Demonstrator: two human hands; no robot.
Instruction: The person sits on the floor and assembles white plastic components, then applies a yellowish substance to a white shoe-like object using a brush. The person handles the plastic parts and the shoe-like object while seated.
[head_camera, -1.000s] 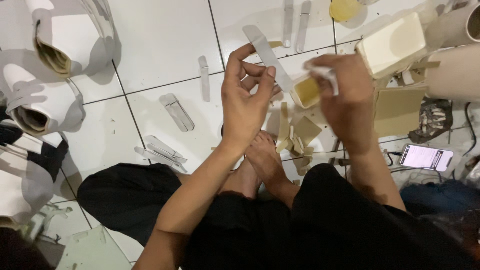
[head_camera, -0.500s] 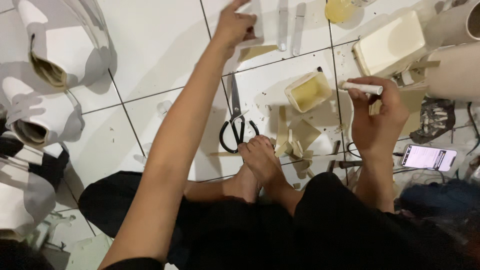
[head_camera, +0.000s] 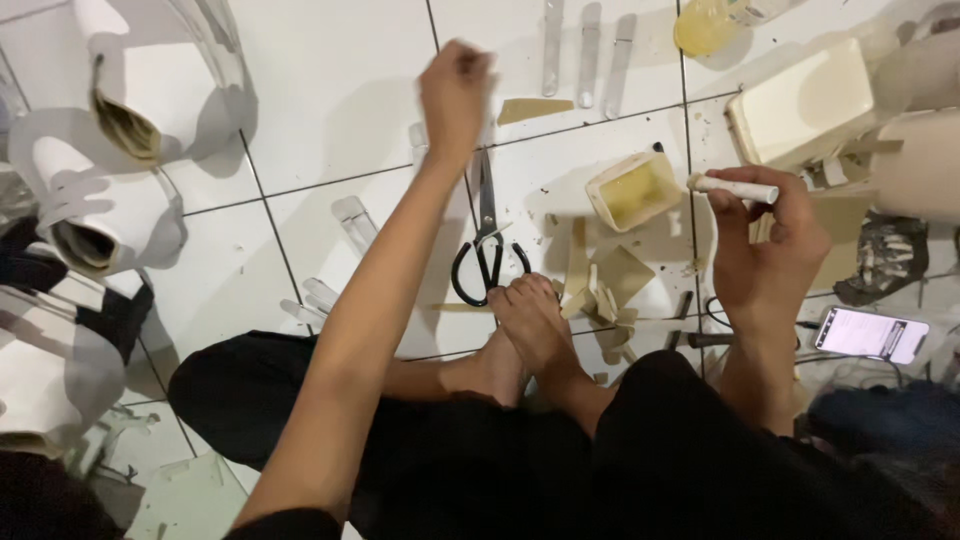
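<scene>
White stick (head_camera: 738, 187) level, pinched in right hand (head_camera: 765, 250), tip pointing left

Black trousers (head_camera: 640, 470), legs crossed; bare feet (head_camera: 530, 330); both arms bare, no sleeves, no rings visible.

It looked like a makeshift craft workshop set up on a home floor (head_camera: 330, 90) of white tiles. The person sat barefoot among black scissors (head_camera: 487, 250), tan cardboard offcuts (head_camera: 610, 280), a small tub of yellowish glue (head_camera: 633, 190), big white paper rolls (head_camera: 110, 210) and a phone (head_camera: 872, 333).
</scene>
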